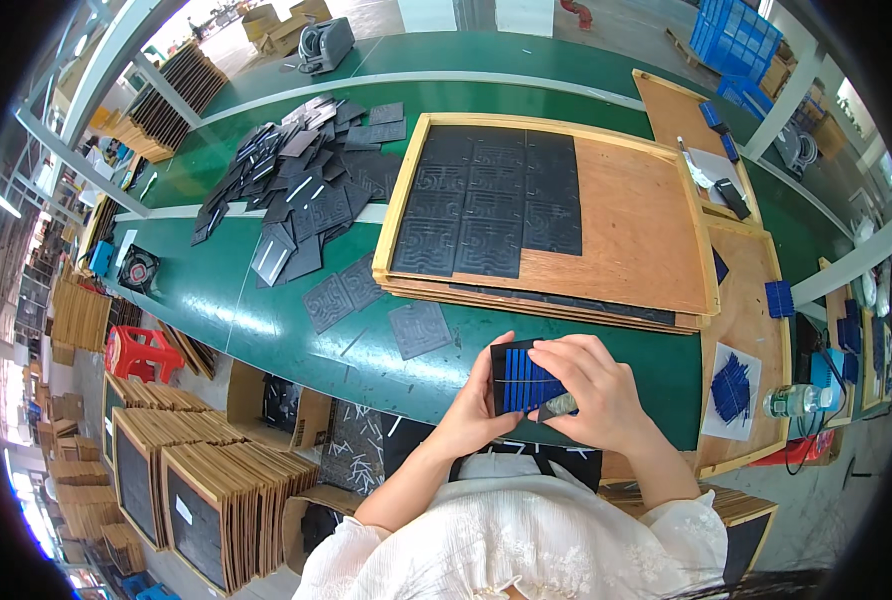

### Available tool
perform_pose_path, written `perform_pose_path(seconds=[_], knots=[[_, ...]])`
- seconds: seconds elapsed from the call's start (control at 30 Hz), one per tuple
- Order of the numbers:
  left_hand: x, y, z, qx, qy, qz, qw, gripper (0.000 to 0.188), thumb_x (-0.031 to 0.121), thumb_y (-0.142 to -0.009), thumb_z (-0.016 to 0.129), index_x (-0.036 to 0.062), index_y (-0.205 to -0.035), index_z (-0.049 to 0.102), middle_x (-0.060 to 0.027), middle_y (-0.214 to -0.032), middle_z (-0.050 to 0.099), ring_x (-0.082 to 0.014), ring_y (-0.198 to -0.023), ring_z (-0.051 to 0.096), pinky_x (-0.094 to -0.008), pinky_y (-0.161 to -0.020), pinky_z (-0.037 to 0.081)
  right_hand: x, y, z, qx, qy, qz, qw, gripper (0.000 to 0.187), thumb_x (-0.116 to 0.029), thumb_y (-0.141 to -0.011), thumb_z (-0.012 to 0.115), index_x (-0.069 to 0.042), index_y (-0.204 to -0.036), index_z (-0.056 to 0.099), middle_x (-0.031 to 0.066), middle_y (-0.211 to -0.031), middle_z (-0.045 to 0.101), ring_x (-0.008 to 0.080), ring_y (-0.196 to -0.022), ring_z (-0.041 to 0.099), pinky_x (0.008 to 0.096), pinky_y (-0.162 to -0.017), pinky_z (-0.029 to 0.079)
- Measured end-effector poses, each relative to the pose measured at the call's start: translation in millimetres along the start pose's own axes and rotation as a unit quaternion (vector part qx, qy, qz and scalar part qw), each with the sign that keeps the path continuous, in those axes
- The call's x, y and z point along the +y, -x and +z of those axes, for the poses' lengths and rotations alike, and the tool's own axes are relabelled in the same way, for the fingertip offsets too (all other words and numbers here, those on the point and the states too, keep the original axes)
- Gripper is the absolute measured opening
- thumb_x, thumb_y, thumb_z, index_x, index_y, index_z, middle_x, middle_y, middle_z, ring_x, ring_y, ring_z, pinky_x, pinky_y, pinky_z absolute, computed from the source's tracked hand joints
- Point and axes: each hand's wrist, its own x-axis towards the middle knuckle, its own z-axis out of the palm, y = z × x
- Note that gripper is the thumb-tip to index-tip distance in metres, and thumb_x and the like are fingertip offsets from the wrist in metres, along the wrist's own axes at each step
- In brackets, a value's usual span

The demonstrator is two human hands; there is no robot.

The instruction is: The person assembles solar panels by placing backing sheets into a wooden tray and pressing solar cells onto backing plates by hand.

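Observation:
Close to my body, at the front edge of the green table, I hold a small black square panel with blue cell strips [518, 375], crossed by a thin pale line. My left hand [474, 408] grips its left edge, thumb along the side. Closed over its right part is my right hand [594, 392], fingertips on the strips. Below those fingertips a small grey-green piece [560, 405] shows; I cannot tell what it is. Just beyond my hands, a wood-framed tray [626, 215] stands on a stack of similar trays, with black square plates [496, 190] laid in rows on its left part.
A heap of loose black plates [311, 180] covers the table at the back left, and single plates [419, 330] lie nearer. Right of me are blue strips on white paper [732, 388] and a clear bottle [798, 400]. Framed boards [216, 500] stand stacked at lower left.

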Motion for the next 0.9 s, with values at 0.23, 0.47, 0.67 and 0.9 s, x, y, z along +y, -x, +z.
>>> perform_pose_path(seconds=[0.23, 0.47, 0.67, 0.9], knots=[[-1, 0, -1, 0.0, -0.005, -0.001, 1.0, 0.105, -0.023, -0.07, 0.061, 0.0101, -0.159, 0.016, -0.0088, -0.139, 0.044, -0.0166, -0.122, 0.052, -0.0322, -0.097, 0.05, -2, -2, -2, -0.009, 0.002, -0.001, 1.0, 0.074, -0.029, -0.061, 0.089, -0.011, -0.127, 0.06, 0.004, -0.125, 0.064, 0.0271, -0.11, 0.063, 0.0349, -0.073, 0.059], [0, -1, -1, -0.007, 0.016, -0.012, 1.0, 0.106, -0.022, -0.07, 0.064, 0.0098, -0.159, 0.015, -0.007, -0.138, 0.045, -0.0161, -0.123, 0.051, -0.0319, -0.099, 0.049, 1, -2, 0, 0.0, -0.024, 0.0, 1.0, 0.074, -0.021, -0.061, 0.087, -0.013, -0.129, 0.059, 0.0038, -0.125, 0.063, 0.0249, -0.113, 0.061, 0.0342, -0.074, 0.059], [3, 0, 5, -0.011, 0.088, -0.009, 0.996, 0.102, -0.022, -0.075, 0.066, 0.0099, -0.158, 0.017, -0.0073, -0.139, 0.044, -0.0169, -0.125, 0.052, -0.0306, -0.101, 0.049, 12, -2, 5, 0.012, -0.072, -0.019, 0.997, 0.076, -0.024, -0.059, 0.091, -0.012, -0.126, 0.058, 0.0049, -0.126, 0.065, 0.0298, -0.112, 0.062, 0.0379, -0.081, 0.059], [5, 1, 7, -0.011, 0.166, -0.04, 0.985, 0.107, -0.024, -0.071, 0.068, 0.0109, -0.159, 0.017, -0.0088, -0.138, 0.048, -0.0201, -0.126, 0.053, -0.0337, -0.1, 0.051, 13, -3, 5, 0.022, -0.118, -0.019, 0.993, 0.075, -0.014, -0.058, 0.086, -0.013, -0.127, 0.058, 0.0044, -0.125, 0.064, 0.0288, -0.113, 0.062, 0.036, -0.078, 0.06]])
